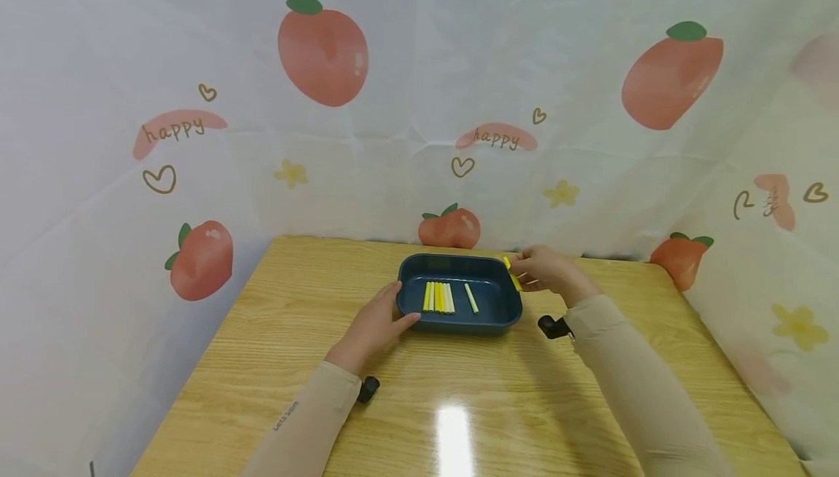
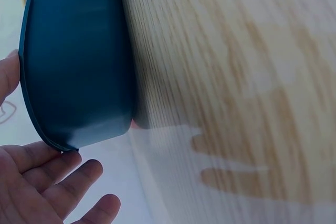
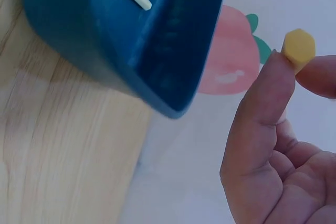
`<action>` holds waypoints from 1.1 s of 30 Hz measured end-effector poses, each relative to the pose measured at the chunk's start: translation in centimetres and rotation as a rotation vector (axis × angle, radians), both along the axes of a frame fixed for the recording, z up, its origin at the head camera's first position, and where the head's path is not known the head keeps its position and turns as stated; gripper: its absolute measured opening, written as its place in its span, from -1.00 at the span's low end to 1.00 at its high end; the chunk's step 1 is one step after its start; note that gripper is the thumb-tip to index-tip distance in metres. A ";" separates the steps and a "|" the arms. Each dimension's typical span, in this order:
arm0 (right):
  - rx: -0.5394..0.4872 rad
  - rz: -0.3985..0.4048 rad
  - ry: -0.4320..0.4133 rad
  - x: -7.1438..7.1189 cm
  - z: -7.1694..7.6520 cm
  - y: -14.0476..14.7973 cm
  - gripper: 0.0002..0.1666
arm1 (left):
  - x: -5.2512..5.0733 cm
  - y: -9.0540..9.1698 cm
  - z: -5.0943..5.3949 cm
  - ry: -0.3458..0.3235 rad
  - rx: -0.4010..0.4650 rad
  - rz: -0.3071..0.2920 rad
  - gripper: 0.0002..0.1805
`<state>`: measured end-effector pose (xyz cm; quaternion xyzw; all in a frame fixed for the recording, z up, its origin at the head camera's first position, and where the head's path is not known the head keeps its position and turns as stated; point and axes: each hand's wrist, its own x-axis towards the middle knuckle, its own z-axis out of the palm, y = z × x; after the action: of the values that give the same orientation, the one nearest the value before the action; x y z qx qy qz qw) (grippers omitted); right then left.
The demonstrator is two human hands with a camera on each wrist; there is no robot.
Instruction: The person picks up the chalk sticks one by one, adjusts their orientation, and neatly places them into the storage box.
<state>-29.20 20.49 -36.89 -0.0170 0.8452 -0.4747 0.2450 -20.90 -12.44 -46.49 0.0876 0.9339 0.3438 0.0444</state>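
Observation:
A dark blue rectangular basin [image 1: 462,330] stands on the wooden table, rounded at its corners. Inside it, several yellow and white chalk sticks [image 1: 438,297] lie side by side, and a pale chalk stick [image 1: 472,298] lies apart to their right. My left hand [image 1: 373,324] holds the basin's left end, thumb at the front rim; in the left wrist view fingertips [image 2: 71,157] touch its corner. Beside the right rim, my right hand [image 1: 547,271] pinches a yellow chalk stick [image 3: 299,46] between thumb and finger. The right wrist view shows its hexagonal end.
The wooden table [image 1: 314,280] reaches back to a white cloth [image 1: 393,40] printed with peaches, hearts and flowers. Black wrist mounts [image 1: 553,327] stick out near both sleeves. A bright reflection lies on the tabletop in front of the basin.

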 end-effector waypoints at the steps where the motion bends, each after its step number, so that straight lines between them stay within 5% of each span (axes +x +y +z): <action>1: 0.001 -0.002 -0.008 -0.2 -0.1 -0.2 -0.78 | 0.0 0.0 0.0 0.000 0.000 0.000 -0.06; 5: -0.006 0.011 -0.027 -0.9 -0.4 -0.9 -0.91 | -0.1 0.0 -0.1 -0.002 -0.001 0.004 -0.06; 15: 0.043 0.056 -0.083 -2.2 -1.2 -2.8 -0.87 | -0.1 0.0 0.0 0.006 -0.009 -0.002 -0.05; 21: 0.105 0.102 -0.157 -2.9 -1.8 -4.0 -0.60 | -0.1 -0.1 0.0 0.002 -0.006 0.006 -0.05; 26: 0.155 0.068 -0.232 -3.8 -2.8 -4.7 -0.91 | -0.1 -0.1 0.1 -0.001 -0.019 0.004 -0.04; 30: 0.174 0.022 -0.290 -4.4 -3.7 -5.1 -0.60 | 0.0 0.0 0.1 -0.003 -0.015 0.001 -0.04; 33: 0.166 -0.005 -0.326 -4.6 -4.1 -5.2 -0.56 | 0.0 0.1 0.1 -0.006 -0.003 0.005 -0.05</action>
<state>-33.83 15.24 -41.01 0.0824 0.8306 -0.4003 0.3783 -20.86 -12.36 -46.41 0.0842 0.9345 0.3426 0.0467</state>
